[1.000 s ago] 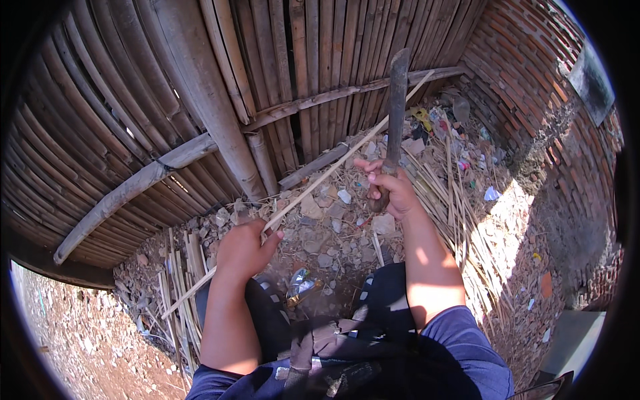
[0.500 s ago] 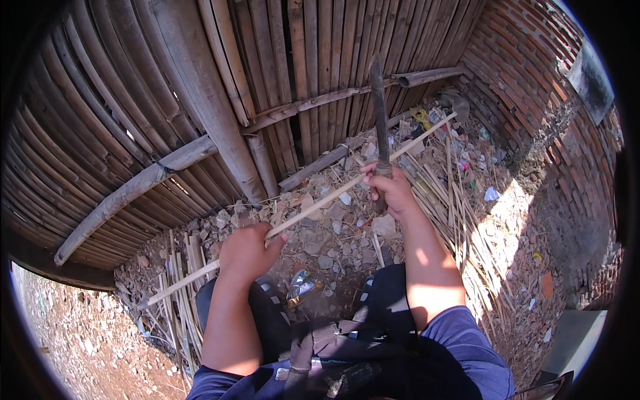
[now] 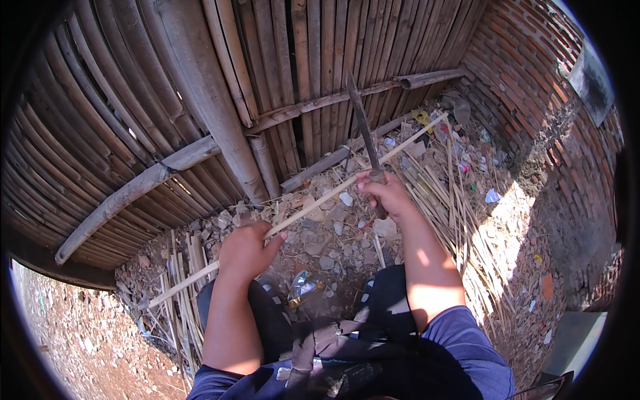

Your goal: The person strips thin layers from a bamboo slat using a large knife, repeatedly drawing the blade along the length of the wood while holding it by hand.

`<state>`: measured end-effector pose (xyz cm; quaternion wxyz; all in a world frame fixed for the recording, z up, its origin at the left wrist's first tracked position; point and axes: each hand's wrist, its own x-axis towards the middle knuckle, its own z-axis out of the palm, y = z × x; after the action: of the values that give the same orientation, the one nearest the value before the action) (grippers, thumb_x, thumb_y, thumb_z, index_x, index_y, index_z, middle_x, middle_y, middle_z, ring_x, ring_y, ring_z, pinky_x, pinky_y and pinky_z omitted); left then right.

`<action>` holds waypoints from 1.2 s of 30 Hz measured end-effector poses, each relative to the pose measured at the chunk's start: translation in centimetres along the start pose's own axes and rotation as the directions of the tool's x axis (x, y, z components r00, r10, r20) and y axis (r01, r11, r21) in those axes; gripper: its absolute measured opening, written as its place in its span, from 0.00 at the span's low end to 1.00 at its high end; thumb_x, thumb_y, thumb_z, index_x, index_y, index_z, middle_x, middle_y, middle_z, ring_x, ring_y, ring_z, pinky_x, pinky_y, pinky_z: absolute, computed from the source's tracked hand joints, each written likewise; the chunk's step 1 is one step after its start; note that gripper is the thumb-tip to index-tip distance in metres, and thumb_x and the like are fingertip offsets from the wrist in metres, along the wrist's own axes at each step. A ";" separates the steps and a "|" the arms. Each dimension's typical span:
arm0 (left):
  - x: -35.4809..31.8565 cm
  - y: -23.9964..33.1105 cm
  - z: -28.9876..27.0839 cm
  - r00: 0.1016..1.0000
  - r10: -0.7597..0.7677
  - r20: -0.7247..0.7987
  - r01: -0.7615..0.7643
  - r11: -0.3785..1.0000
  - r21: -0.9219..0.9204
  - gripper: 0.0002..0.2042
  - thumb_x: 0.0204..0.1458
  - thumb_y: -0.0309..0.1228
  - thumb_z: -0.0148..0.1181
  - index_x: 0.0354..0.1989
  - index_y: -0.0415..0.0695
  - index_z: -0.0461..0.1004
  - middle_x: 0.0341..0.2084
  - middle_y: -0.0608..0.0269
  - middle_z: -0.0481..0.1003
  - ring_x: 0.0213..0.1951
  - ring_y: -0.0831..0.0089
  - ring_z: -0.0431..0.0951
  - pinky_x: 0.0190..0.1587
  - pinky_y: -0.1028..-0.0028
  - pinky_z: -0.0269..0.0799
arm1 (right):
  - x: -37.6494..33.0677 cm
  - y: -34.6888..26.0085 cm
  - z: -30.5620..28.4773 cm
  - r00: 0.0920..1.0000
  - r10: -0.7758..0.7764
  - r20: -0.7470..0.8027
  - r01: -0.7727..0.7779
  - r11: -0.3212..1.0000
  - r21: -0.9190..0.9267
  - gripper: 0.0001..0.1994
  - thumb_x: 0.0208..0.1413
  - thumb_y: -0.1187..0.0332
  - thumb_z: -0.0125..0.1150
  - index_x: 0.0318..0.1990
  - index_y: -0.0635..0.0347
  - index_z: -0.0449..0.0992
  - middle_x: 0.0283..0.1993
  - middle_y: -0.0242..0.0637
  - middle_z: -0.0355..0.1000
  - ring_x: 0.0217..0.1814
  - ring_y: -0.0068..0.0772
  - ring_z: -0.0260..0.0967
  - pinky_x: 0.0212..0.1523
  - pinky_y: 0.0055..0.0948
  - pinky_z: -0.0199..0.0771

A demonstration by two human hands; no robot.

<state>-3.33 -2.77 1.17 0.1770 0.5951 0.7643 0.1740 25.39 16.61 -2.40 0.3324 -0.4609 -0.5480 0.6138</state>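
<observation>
**Head view: a long strip held across the knees, blade at its far half**

The head view is showing a thin bamboo strip (image 3: 320,203) running on a slant from the low left, over the rubble, up to the far right. The left hand (image 3: 245,248) is closing its grip around the strip near the middle. The right hand (image 3: 388,195) is gripping a knife (image 3: 363,130), blade pointing up and away, touching the strip just beyond. Behind, a bamboo fence (image 3: 200,100) is standing beside a brick wall (image 3: 533,87).
</observation>
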 end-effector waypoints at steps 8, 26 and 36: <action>-0.1 -0.2 -0.1 0.999 0.040 -0.001 -0.040 0.999 -0.029 0.20 0.56 0.53 0.65 0.39 0.47 0.84 0.24 0.53 0.81 0.34 0.49 0.84 0.41 0.52 0.79 | -0.2 -0.4 0.0 0.998 0.032 -0.048 -0.028 0.996 0.085 0.15 0.56 0.71 0.68 0.51 0.62 0.81 0.36 0.30 0.76 0.24 0.19 0.67 0.26 0.22 0.71; 0.2 0.3 2.5 0.994 0.049 -0.099 -0.050 0.999 -0.007 0.18 0.57 0.45 0.66 0.46 0.42 0.80 0.44 0.47 0.80 0.48 0.47 0.81 0.51 0.53 0.76 | -3.2 -0.5 7.6 0.983 -0.079 0.167 0.126 0.949 -0.288 0.18 0.55 0.64 0.75 0.52 0.57 0.84 0.45 0.33 0.83 0.47 0.21 0.78 0.50 0.27 0.76; 0.5 1.1 1.3 0.998 0.001 -0.063 -0.002 1.000 -0.017 0.21 0.63 0.50 0.59 0.37 0.40 0.78 0.31 0.42 0.81 0.37 0.41 0.82 0.41 0.47 0.76 | -3.6 -1.6 6.5 0.985 -0.018 0.171 0.031 0.997 -0.070 0.17 0.56 0.68 0.74 0.51 0.62 0.82 0.37 0.29 0.82 0.40 0.23 0.78 0.45 0.30 0.78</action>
<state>-1.87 -1.94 0.50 0.1579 0.5883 0.7677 0.1989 20.50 11.22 -0.23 0.2750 -0.4120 -0.6019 0.6264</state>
